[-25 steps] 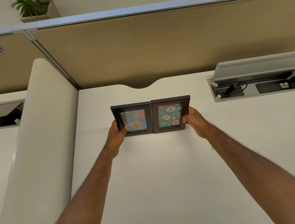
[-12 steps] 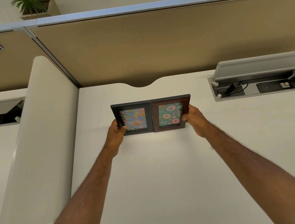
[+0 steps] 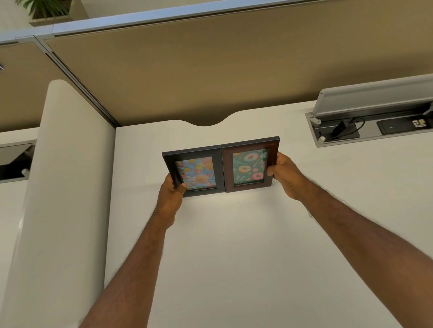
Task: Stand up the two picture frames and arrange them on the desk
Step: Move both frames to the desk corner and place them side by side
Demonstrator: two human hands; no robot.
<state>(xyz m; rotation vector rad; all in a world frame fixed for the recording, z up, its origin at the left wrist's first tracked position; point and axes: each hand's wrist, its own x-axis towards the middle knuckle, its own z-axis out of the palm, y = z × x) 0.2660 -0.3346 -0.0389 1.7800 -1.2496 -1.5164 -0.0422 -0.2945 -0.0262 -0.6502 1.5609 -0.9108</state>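
Two small picture frames stand upright side by side on the white desk (image 3: 244,253), their inner edges touching. The black frame (image 3: 194,172) on the left shows a picture of colourful flowers. The brown frame (image 3: 251,165) on the right shows doughnuts on green. My left hand (image 3: 172,192) grips the black frame's outer left edge, thumb on the front. My right hand (image 3: 285,174) grips the brown frame's outer right edge. Both frames face me, well in front of the partition.
A tan cubicle partition (image 3: 227,66) closes the back of the desk, with a curved cable notch (image 3: 207,121) in the desk edge. An open cable tray (image 3: 382,123) with a raised lid sits at the back right. A white rounded divider (image 3: 56,204) borders the left.
Both frames, held in my hands, have shifted slightly away from me toward the partition. They stay together and upright; my grip is unchanged.
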